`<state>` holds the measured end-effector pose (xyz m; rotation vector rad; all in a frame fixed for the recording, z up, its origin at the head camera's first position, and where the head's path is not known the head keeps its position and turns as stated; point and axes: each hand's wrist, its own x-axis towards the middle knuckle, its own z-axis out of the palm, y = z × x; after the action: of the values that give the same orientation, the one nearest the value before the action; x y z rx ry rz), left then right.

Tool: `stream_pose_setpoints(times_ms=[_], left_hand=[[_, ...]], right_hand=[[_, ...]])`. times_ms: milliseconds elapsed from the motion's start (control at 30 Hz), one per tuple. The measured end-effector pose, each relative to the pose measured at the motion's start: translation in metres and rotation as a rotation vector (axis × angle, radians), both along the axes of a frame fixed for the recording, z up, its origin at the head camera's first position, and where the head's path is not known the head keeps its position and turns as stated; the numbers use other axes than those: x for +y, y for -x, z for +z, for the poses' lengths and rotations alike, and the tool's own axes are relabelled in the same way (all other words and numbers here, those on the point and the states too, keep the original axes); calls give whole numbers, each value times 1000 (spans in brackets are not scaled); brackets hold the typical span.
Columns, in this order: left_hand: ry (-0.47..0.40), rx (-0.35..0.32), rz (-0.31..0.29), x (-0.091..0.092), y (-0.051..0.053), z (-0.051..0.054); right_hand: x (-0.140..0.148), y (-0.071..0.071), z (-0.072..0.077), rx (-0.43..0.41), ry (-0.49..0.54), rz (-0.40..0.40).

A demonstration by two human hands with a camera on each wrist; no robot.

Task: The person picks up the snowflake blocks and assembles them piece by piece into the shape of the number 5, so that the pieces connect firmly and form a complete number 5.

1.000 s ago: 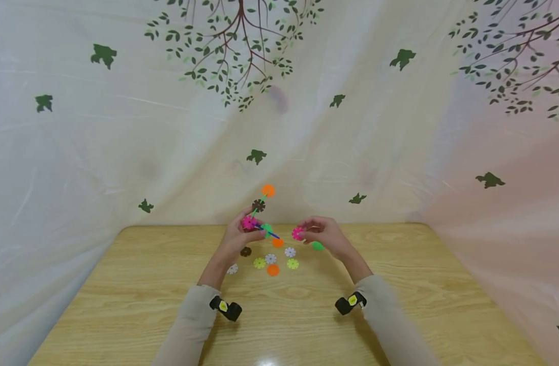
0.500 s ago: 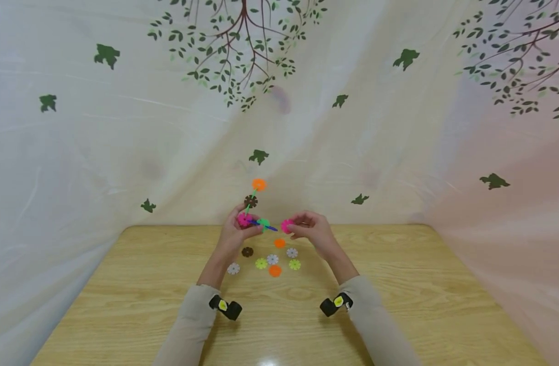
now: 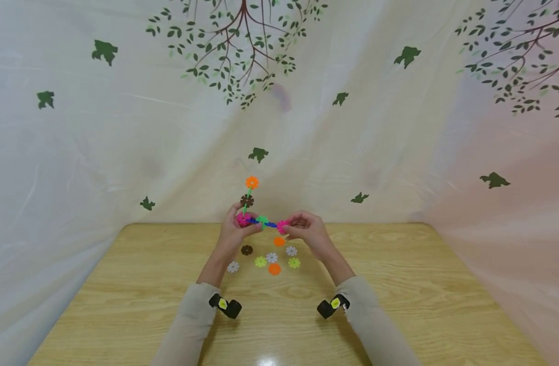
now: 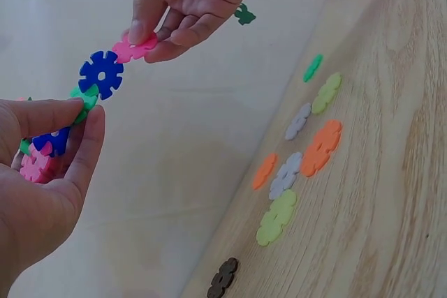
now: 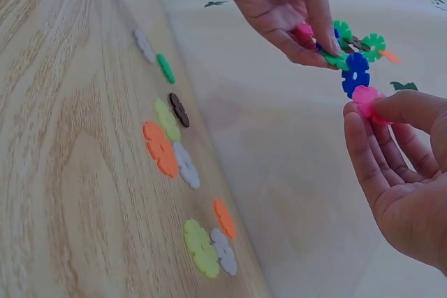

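Observation:
Above the far part of the table, my left hand (image 3: 232, 234) holds a chain of slotted, flower-shaped plastic discs. In the left wrist view its thumb and fingers pinch a green disc (image 4: 86, 102), with a blue disc (image 4: 91, 72) sticking out beyond it. My right hand (image 3: 316, 233) pinches a pink disc (image 4: 133, 49) that meets the blue one's edge; how deep the slots sit cannot be told. Another pink disc (image 4: 35, 164) lies near the left palm. From there the chain rises through green pieces and a brown disc (image 3: 247, 201) to an orange disc (image 3: 252, 182).
Several loose discs lie on the wooden table (image 3: 279, 315) below the hands: orange (image 3: 274, 269), yellow (image 3: 294, 263), white (image 3: 233, 267), brown (image 3: 246, 250) and green (image 4: 313, 68). A printed cloth (image 3: 169, 127) hangs behind the table's far edge.
My right hand has moved left, bringing the pink disc from apart to the blue disc at the chain's end. The chain in my left hand has shifted slightly left and stands more upright.

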<state>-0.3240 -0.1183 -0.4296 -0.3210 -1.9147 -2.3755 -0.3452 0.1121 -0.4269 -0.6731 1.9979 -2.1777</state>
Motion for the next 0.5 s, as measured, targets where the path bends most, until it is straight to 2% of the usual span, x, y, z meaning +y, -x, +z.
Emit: stream_pose_setpoints(times_ms=[267, 500], left_hand=[[44, 3, -8, 1, 1, 0], [106, -7, 4, 3, 1, -1]], right_hand=[[-3, 0, 0, 18, 1, -29], [-2, 0, -1, 2, -14, -55]])
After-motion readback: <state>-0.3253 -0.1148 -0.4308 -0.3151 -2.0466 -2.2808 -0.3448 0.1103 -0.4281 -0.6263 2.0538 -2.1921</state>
